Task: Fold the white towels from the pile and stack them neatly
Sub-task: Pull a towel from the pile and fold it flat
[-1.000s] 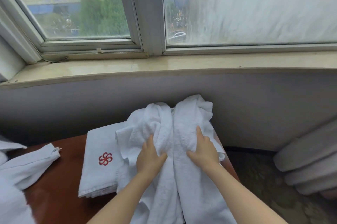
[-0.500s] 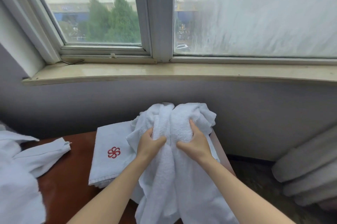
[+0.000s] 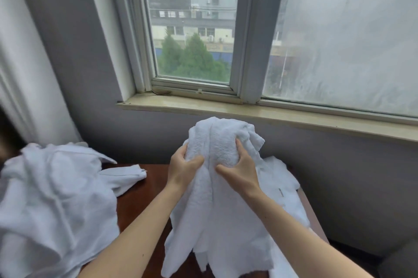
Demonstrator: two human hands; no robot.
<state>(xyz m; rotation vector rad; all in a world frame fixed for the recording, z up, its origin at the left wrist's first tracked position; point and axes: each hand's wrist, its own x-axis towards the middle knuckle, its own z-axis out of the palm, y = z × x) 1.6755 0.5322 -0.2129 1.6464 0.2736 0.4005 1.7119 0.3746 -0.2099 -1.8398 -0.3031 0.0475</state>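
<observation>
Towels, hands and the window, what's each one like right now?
Held towel: bunched, held up, hanging down unfolded.
Left hand: grips the held towel.
Right hand: grips the held towel.
Towel pile: crumpled, unfolded, on the table's left.
Table: partly covered by towels.
Window: looks shut.

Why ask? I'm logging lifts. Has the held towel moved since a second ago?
Yes, upward: the towel now tops out at the windowsill; earlier it sat below.
</observation>
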